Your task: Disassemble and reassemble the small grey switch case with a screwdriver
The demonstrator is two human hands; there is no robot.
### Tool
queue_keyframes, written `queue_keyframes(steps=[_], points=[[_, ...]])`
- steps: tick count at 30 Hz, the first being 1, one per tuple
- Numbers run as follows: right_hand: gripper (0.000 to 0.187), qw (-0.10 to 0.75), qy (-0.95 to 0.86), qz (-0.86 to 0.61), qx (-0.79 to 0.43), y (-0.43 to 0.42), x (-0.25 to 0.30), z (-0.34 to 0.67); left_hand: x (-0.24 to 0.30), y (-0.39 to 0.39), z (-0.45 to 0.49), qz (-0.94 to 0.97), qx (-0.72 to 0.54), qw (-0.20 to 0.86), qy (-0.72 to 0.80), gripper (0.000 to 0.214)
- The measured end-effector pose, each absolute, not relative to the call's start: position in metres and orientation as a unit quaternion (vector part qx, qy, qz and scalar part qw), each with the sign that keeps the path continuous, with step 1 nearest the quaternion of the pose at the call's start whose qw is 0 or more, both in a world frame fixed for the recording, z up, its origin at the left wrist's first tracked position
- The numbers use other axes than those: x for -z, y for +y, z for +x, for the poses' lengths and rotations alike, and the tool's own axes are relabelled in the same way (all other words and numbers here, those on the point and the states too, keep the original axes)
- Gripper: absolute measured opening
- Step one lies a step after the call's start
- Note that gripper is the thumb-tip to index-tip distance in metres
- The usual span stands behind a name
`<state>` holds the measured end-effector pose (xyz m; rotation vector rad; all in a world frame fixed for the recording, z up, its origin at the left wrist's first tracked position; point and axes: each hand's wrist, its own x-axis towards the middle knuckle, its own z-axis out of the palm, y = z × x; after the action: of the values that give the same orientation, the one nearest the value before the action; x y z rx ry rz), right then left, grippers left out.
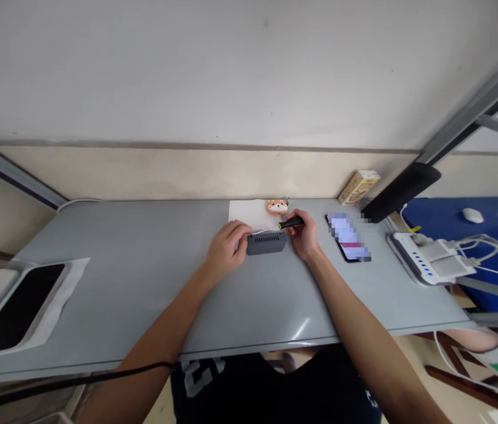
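Note:
A dark grey box with a row of vent slots (266, 244) stands on the grey table in front of me. My left hand (230, 244) grips its left end, fingers curled over the upper corner. In my right hand (304, 235) is a screwdriver (292, 222) with a black handle and some yellow near the shaft. Its thin shaft points left across the box's top, and the tip is at the upper left corner beside my left fingertips. Whether the tip sits in a screw is too small to tell. Behind the box lies a white sheet (249, 213).
An orange-and-white animal-face case (277, 206) lies at the sheet's right edge. On the right are a phone (348, 238), a small carton (358, 186), a long black object (401, 191) and a power strip (430, 259) with cables. A black-screened device (19, 309) lies left.

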<state>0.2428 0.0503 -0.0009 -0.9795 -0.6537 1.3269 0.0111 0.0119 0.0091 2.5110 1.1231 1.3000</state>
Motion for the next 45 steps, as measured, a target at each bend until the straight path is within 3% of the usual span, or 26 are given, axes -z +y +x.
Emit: queue_keyframes(steps=[5,16,24,34,45], points=[[0.026,0.631,-0.31,-0.422,-0.573,0.052,0.004,0.244,-0.007,0.011,0.01,0.834,-0.414,-0.021,0.364,0.027],[0.032,0.64,-0.311,-0.432,-0.554,0.05,0.0,0.244,-0.006,0.016,0.01,0.839,-0.424,-0.071,0.332,0.027],[0.046,0.511,-0.52,-0.478,-0.489,0.039,-0.003,0.235,-0.009,0.007,0.019,0.828,-0.423,-0.131,0.344,0.026],[0.047,0.484,-0.538,-0.451,-0.522,0.036,-0.008,0.235,-0.005,-0.005,0.041,0.892,-0.357,-0.059,0.272,0.037],[0.048,0.455,-0.553,-0.46,-0.525,0.04,0.001,0.237,-0.005,-0.002,0.037,0.886,-0.377,-0.041,0.268,0.037]])
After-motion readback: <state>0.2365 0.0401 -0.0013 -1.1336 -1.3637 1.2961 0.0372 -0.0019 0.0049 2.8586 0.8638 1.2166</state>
